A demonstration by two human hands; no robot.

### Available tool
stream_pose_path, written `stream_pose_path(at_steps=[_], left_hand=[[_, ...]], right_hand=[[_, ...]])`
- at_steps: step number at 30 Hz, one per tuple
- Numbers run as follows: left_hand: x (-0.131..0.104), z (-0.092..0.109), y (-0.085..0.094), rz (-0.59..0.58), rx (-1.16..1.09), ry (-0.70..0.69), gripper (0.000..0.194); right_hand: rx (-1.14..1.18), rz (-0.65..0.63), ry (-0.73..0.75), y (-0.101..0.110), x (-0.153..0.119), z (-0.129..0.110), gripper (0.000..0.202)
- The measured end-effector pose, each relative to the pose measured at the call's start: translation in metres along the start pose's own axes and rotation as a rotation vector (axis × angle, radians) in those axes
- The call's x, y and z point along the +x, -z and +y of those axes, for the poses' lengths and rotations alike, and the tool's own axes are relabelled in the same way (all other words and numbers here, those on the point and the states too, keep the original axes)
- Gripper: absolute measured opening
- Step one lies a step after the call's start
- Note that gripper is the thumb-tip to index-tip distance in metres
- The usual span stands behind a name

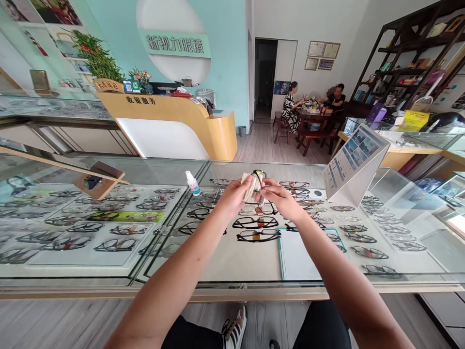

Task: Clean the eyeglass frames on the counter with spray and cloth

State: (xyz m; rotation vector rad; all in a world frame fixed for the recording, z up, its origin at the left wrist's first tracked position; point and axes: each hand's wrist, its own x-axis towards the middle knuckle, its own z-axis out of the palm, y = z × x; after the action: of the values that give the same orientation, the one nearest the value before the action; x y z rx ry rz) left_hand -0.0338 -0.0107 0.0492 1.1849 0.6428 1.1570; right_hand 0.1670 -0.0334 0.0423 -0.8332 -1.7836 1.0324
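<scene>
Over the glass display case [232, 266], both my hands are raised close together. My left hand [234, 194] is closed on a pale folded cloth [248, 190], which lies against a pair of dark-framed eyeglasses [258, 175]. The fingers of my right hand [276, 196] pinch the same eyeglasses from the other side. One lens is partly covered by the cloth and fingers. A small white spray bottle [193, 184] with a blue-green label stands on the glass to the left of my hands.
Rows of eyeglasses [255, 222] lie inside the case beneath. A slanted display board [356, 165] stands at right, a wooden stand [99, 180] at left. Beyond are a yellow-and-white counter [163, 131] and two people at a table [314, 112].
</scene>
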Motion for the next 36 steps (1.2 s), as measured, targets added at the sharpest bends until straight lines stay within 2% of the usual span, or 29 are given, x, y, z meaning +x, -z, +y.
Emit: stream_pose_path(at_steps=[6,11,20,36], left_hand=[[-0.002,0.006,0.005,-0.067,0.000,0.027,0.059],[-0.002,0.007,0.008,-0.080,0.009,0.052,0.056],[-0.004,0.008,0.006,-0.024,0.144,0.001,0.059],[-0.007,0.017,0.003,-0.024,0.277,-0.032,0.062]], right_hand=[[0.148,0.033,-0.028,0.002,0.001,-0.006,0.051],[0.176,0.058,-0.040,0.003,0.002,-0.007,0.049],[0.166,0.086,-0.077,0.002,0.002,-0.002,0.049],[0.264,0.052,-0.078,-0.001,0.001,-0.006,0.053]])
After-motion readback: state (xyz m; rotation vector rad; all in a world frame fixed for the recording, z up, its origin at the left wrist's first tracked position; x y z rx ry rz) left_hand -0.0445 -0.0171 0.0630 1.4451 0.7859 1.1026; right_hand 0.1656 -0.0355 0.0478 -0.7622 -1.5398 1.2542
